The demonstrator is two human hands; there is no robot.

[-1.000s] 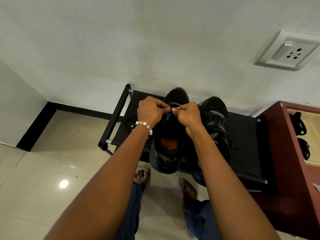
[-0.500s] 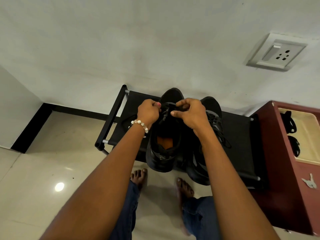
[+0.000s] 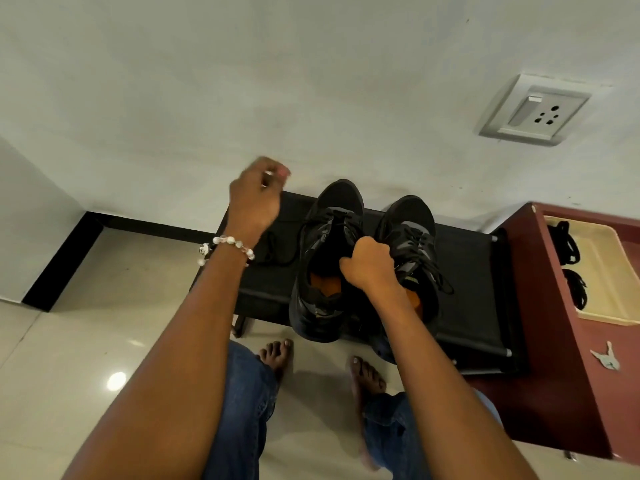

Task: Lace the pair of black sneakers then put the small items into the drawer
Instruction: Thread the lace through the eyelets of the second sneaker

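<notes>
Above the rack, left hand [image 3: 255,195] seemingly pinches lace; right hand [image 3: 369,266] grips left sneaker [image 3: 325,258].

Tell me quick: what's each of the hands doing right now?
Left hand: raised, fingers curled, apparently pulling a black lace; blurred, so the pinch is unclear.
Right hand: gripping the left sneaker at its tongue.

sneakers [image 3: 329,258] side by side on rack [image 3: 474,292]; cabinet [image 3: 554,306] right of rack | tray [image 3: 602,271] on cabinet
</notes>
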